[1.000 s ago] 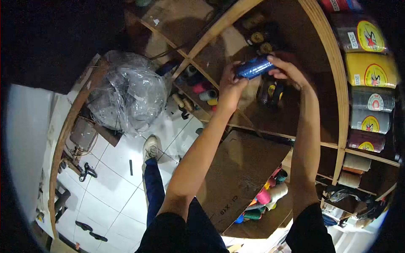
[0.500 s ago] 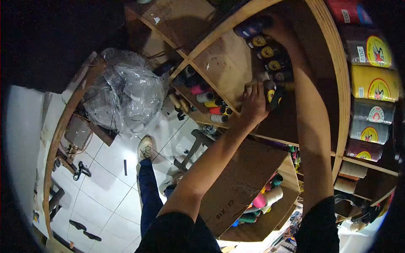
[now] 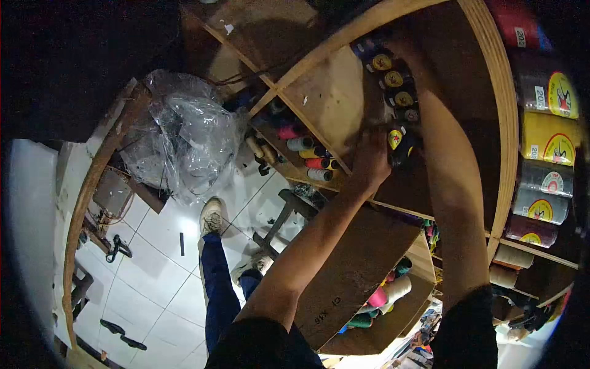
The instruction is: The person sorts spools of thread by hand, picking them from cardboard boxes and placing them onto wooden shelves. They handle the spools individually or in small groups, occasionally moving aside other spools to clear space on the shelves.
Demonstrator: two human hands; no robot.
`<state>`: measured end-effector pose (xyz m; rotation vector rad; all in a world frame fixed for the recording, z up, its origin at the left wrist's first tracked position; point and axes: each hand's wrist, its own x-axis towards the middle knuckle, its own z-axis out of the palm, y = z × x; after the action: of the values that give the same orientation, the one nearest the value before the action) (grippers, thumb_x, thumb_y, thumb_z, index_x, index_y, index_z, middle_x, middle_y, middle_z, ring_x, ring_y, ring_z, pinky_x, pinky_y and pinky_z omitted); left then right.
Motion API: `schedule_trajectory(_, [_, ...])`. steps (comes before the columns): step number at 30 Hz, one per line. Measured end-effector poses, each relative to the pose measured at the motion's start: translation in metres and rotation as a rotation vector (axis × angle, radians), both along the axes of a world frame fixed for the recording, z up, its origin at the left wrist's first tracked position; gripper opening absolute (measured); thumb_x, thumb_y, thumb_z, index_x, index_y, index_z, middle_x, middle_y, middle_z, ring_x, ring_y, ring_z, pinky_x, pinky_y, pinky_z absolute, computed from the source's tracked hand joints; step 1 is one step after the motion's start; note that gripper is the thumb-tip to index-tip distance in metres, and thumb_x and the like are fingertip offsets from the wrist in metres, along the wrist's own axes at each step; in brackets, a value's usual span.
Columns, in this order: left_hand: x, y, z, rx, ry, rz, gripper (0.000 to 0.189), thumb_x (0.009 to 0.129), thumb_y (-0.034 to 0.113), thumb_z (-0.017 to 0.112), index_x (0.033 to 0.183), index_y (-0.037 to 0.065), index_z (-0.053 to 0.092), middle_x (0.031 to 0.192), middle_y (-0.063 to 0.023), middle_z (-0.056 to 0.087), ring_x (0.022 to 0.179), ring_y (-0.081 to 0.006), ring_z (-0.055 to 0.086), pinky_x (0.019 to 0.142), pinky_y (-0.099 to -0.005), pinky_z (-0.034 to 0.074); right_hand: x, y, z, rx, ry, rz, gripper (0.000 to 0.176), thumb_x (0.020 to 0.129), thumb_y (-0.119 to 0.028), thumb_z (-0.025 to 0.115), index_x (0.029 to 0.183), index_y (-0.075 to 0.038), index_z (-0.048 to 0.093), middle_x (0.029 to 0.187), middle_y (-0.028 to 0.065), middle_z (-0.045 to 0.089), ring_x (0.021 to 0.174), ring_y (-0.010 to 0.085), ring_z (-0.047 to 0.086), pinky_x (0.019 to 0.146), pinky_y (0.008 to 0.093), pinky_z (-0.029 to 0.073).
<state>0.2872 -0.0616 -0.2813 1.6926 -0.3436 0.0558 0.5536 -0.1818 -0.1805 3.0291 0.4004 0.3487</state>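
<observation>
A row of dark thread spools (image 3: 402,98) with yellow round labels stands in an upper wooden shelf compartment. My left hand (image 3: 371,161) is at the near end of this row, its fingers curled against the side of the nearest black thread spool (image 3: 396,141). Shadow covers most of those fingertips. My right hand (image 3: 407,52) reaches deep into the compartment, by the far end of the row. Darkness hides its fingers, so its hold cannot be made out.
Below the shelf is an open cardboard box (image 3: 344,264) with coloured thread cones (image 3: 390,292). More labelled spools (image 3: 549,144) are stacked at the right, and smaller ones (image 3: 301,144) fill a lower compartment. A clear plastic bag (image 3: 196,135) bulges at left above the tiled floor (image 3: 166,270).
The view has shifted slightly. My left hand's fingers have gone from lying visibly along the near spool into shadow beside it. My right hand stays at the far end of the row.
</observation>
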Motion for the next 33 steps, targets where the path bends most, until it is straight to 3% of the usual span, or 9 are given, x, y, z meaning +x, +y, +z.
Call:
schedule_trajectory(6, [-0.002, -0.004, -0.016, -0.045, 0.018, -0.079, 0.085, 0.064, 0.014, 0.078, 0.132, -0.007, 0.03, 0.125, -0.028, 0.046, 0.119, -0.0435, 0.043, 0.103, -0.0466, 0.032, -0.051, 0.03, 0.015, 0.008, -0.252, 0.033, 0.044, 0.075, -0.025, 0.066, 0.114, -0.005, 0.059, 0.112, 0.0189, 0.061, 0.106, 0.0313, 0.058, 0.094, 0.04, 0.044])
schedule_trajectory(9, [-0.001, 0.005, -0.014, -0.135, 0.076, 0.013, 0.079, 0.068, 0.016, 0.076, 0.132, -0.002, 0.034, 0.124, -0.0252, 0.049, 0.115, -0.0413, 0.048, 0.102, -0.0441, 0.035, -0.099, 0.055, 0.047, -0.221, -0.004, -0.214, 0.046, 0.079, -0.034, 0.062, 0.113, -0.004, 0.06, 0.113, 0.0199, 0.06, 0.105, 0.0325, 0.058, 0.093, 0.0407, 0.044])
schedule_trajectory(16, [0.017, 0.076, 0.008, -0.32, 0.109, -0.034, 0.064, 0.075, 0.011, 0.071, 0.131, 0.002, 0.042, 0.126, -0.0189, 0.053, 0.119, -0.0322, 0.051, 0.099, -0.0367, 0.041, -0.197, 0.042, 0.039, 0.526, 0.62, -0.606, 0.058, 0.081, -0.049, 0.063, 0.12, -0.007, 0.058, 0.11, 0.0117, 0.064, 0.101, 0.0246, 0.059, 0.083, 0.0363, 0.048])
schedule_trajectory(22, [0.02, 0.07, 0.006, -0.415, 0.164, -0.036, 0.063, 0.073, 0.006, 0.073, 0.129, 0.002, 0.043, 0.131, -0.017, 0.048, 0.121, -0.0275, 0.049, 0.099, -0.0361, 0.04, -0.21, 0.052, 0.059, 0.694, 0.636, -0.523, 0.061, 0.074, -0.056, 0.067, 0.114, -0.01, 0.062, 0.104, 0.0026, 0.062, 0.084, 0.0147, 0.053, 0.068, 0.0284, 0.044])
schedule_trajectory(25, [0.015, 0.031, 0.003, -0.505, 0.449, -0.056, 0.063, 0.07, 0.01, 0.076, 0.123, -0.001, 0.044, 0.122, -0.0181, 0.054, 0.111, -0.0287, 0.055, 0.094, -0.0358, 0.044, -0.22, 0.049, 0.084, 0.582, 0.634, -0.704, 0.056, 0.082, -0.05, 0.06, 0.124, -0.012, 0.057, 0.112, 0.0074, 0.062, 0.099, 0.015, 0.053, 0.088, 0.0294, 0.042])
schedule_trajectory(27, [0.002, 0.005, 0.009, -0.016, 0.178, -0.067, 0.052, 0.073, 0.013, 0.073, 0.115, -0.003, 0.048, 0.109, -0.0174, 0.059, 0.101, -0.025, 0.059, 0.084, -0.0348, 0.047, -0.228, 0.02, 0.071, 0.738, 0.651, -0.578, 0.057, 0.083, -0.052, 0.057, 0.12, -0.008, 0.06, 0.11, 0.0071, 0.062, 0.1, 0.016, 0.052, 0.093, 0.0309, 0.037])
schedule_trajectory(29, [-0.009, -0.03, 0.008, -0.122, 0.23, -0.173, 0.043, 0.078, 0.02, 0.066, 0.114, 0.001, 0.051, 0.109, -0.015, 0.059, 0.097, -0.0246, 0.059, 0.084, -0.0354, 0.046, -0.245, 0.03, 0.076, 0.773, 0.584, -0.635, 0.053, 0.083, -0.049, 0.059, 0.114, -0.006, 0.063, 0.107, 0.0059, 0.063, 0.1, 0.0152, 0.053, 0.092, 0.0298, 0.037])
schedule_trajectory(32, [0.0, -0.016, 0.049, -1.066, 0.798, -0.357, 0.039, 0.081, 0.028, 0.061, 0.112, 0.005, 0.054, 0.103, -0.0097, 0.061, 0.092, -0.0218, 0.059, 0.083, -0.0339, 0.044, -0.27, 0.028, 0.076, 0.986, 0.568, -0.581, 0.043, 0.082, -0.04, 0.064, 0.107, -0.005, 0.066, 0.102, 0.0031, 0.064, 0.094, 0.0125, 0.055, 0.084, 0.028, 0.042])
schedule_trajectory(33, [0.008, -0.019, 0.038, -1.058, 0.753, -0.318, 0.035, 0.082, 0.028, 0.059, 0.111, 0.009, 0.056, 0.094, -0.0046, 0.061, 0.087, -0.0176, 0.058, 0.08, -0.0311, 0.043, -0.279, 0.019, 0.06, 1.082, 0.451, -0.55, 0.041, 0.081, -0.038, 0.065, 0.105, -0.005, 0.066, 0.1, 0.003, 0.064, 0.091, 0.0121, 0.056, 0.081, 0.0275, 0.043])
